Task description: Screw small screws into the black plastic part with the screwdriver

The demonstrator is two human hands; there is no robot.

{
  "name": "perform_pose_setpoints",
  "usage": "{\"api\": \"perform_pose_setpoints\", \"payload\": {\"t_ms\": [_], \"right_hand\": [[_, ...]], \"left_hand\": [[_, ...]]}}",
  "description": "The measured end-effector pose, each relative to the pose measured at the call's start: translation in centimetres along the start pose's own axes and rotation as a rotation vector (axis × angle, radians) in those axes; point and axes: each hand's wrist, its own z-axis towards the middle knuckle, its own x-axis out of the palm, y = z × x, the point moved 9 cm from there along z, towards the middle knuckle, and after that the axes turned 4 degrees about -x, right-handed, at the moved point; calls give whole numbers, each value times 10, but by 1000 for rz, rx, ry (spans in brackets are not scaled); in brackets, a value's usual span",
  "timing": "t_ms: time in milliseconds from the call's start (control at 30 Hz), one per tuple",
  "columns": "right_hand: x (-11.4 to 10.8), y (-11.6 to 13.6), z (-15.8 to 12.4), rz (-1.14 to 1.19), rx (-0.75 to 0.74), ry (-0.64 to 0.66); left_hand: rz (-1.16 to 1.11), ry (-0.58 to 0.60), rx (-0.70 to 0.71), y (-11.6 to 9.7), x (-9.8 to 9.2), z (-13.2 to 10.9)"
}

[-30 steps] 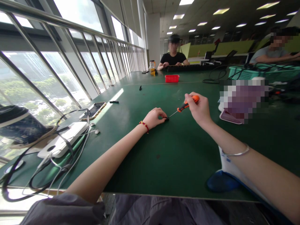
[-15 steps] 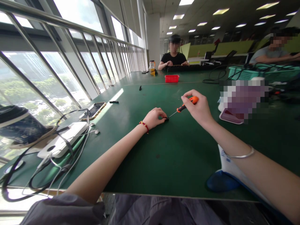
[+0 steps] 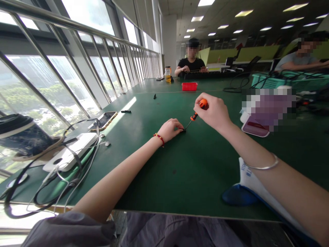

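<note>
My left hand (image 3: 169,130) rests on the green table, its fingertips pinching a small black part (image 3: 183,130) against the surface. What the part is cannot be made out at this size. My right hand (image 3: 214,111) is closed around the orange and black handle of a screwdriver (image 3: 194,116). The screwdriver stands tilted, its thin metal shaft running down to the left, and its tip meets the black part beside my left fingertips. Part of the handle is hidden by my right fingers.
A phone (image 3: 104,120), a white power bank (image 3: 70,152) with cables and a cup (image 3: 23,135) lie left. Small black pieces (image 3: 126,111) and a red tray (image 3: 189,86) sit farther off. Right are a pinkish phone (image 3: 257,127) and a teal basket (image 3: 267,81). A person (image 3: 192,63) sits opposite.
My right hand has shifted left and slightly up, bringing the screwdriver to a steeper angle with its tip still at the black part. My left hand has stayed in place.
</note>
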Motion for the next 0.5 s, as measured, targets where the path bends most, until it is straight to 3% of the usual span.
{"api": "perform_pose_setpoints", "payload": {"t_ms": [233, 500], "right_hand": [[15, -1, 28, -101, 21, 149], [22, -5, 34, -128, 129, 248]], "left_hand": [[-24, -16, -1, 3, 0, 1], [-67, -22, -15, 6, 1, 1]]}}
